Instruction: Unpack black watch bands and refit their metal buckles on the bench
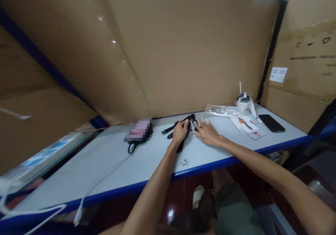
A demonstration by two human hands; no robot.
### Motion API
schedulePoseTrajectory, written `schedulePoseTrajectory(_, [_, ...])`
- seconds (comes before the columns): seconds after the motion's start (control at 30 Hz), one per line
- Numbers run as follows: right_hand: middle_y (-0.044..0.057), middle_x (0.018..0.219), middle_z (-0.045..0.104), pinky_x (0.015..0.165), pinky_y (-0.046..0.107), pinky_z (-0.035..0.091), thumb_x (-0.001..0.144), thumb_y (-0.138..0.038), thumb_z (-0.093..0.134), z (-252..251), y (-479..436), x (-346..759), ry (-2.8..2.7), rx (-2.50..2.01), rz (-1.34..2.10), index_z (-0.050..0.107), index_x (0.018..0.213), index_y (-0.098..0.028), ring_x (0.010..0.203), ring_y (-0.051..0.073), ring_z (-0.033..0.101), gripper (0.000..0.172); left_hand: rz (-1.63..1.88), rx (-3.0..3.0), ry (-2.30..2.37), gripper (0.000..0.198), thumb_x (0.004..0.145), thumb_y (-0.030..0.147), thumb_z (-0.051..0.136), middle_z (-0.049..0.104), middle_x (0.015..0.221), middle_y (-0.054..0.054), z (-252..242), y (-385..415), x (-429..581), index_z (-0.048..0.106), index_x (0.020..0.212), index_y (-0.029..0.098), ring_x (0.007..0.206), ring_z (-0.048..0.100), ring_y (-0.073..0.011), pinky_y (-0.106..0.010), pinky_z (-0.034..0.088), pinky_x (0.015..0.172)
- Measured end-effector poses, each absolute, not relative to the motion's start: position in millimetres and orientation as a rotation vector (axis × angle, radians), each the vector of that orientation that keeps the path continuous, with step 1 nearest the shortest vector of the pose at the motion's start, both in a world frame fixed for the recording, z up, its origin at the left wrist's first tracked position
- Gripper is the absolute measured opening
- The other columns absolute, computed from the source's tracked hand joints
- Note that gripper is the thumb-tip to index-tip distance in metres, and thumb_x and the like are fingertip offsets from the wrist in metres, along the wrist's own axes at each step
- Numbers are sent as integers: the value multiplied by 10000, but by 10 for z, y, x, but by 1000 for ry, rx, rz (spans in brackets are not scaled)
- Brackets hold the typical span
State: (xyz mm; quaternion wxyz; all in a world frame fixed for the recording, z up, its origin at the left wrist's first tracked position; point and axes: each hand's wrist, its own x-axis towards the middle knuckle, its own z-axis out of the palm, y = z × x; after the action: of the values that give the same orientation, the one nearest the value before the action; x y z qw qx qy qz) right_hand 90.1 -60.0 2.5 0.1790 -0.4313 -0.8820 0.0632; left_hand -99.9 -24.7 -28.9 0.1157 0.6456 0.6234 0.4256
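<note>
Several slim black tools [170, 130] lie close together on the grey tabletop, their kind too small to tell. My left hand [180, 131] rests over them with its fingers curled on a black-handled tool [181, 146], whose handle sticks out below the hand toward the table's front edge. Beside it, my right hand [208, 133] lies flat and spread, the fingertips at a small black piece [195, 123]. Nearer the front edge is a small silvery metal piece [184, 162], shaped somewhat like a wing nut.
To the left is a phone-like device [139, 132] in a black holder, with a white cable [105, 173]. Clear plastic packaging [222, 110], printed cards [245, 123], a lidded cup [243, 104] and a black phone [271, 123] lie to the right. Cardboard [196, 53] walls the back.
</note>
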Motion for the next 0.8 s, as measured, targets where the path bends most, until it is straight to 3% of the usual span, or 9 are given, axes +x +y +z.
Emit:
schedulePoseTrajectory(0.07, [205, 1533, 536, 1207, 568, 302, 1090, -362, 378, 132, -834, 924, -2438, -1138, 103, 559, 1483, -144, 1492, 353, 385, 484, 1238, 1900, 1831, 570, 1039, 487, 339, 788, 1184, -151, -278, -248, -985, 799, 1024, 149, 1321, 625, -301, -388, 428, 1119])
schedulePoseTrajectory(0.17, [149, 1189, 707, 981, 435, 518, 1089, -342, 418, 223, -1284, 885, -2642, -938, 123, 707, 1216, -167, 1115, 288, 659, 361, 1195, 1890, 1852, 596, 1044, 507, 318, 792, 1172, -146, -274, -239, -984, 800, 1008, 159, 1431, 534, -313, -394, 410, 1137])
schedulePoseTrajectory(0.3, [139, 1104, 713, 768, 374, 562, 1052, -520, 504, 174, -1691, 720, -2812, -791, 17, 652, 1240, -170, 926, 274, 704, 424, 1181, 1884, 1850, 604, 1040, 524, 321, 781, 1218, -151, -295, -241, -1014, 802, 1044, 159, 1482, 475, -326, -418, 392, 1161])
schedulePoseTrajectory(0.4, [124, 1083, 716, 705, 360, 560, 1066, -329, 480, 127, -1696, 685, -2842, -764, -49, 639, 1218, -169, 850, 254, 712, 272, 1130, 1957, 1859, 593, 1044, 508, 322, 784, 1215, -143, -315, -255, -1028, 803, 1055, 162, 1480, 475, -335, -437, 382, 1178])
schedulePoseTrajectory(0.57, [141, 1088, 710, 720, 354, 549, 1031, -178, 452, 141, -1416, 1076, -2799, -986, -171, 663, 1169, -152, 932, 268, 701, 254, 838, 2241, 2039, 570, 1018, 521, 442, 548, 1565, -159, -283, -348, -870, 648, 1428, 182, 1559, 320, -396, -613, 179, 1258])
schedulePoseTrajectory(0.67, [140, 1179, 694, 788, 336, 530, 1061, -196, 420, 153, -1158, 1386, -2710, -1168, -197, 676, 1184, -183, 1079, 269, 669, 284, 590, 2390, 1998, 625, 1043, 511, 391, 421, 1657, -162, -233, -421, -682, 505, 1564, 185, 1581, 282, -372, -592, 186, 1266])
schedulePoseTrajectory(0.8, [140, 1242, 685, 883, 334, 492, 1076, -267, 444, 172, -766, 1591, -2619, -1356, -93, 688, 1211, -191, 1074, 247, 674, 289, 301, 2466, 1915, 603, 1063, 483, 330, 388, 1673, -179, -203, -471, -522, 508, 1555, 184, 1561, 340, -352, -574, 198, 1266])
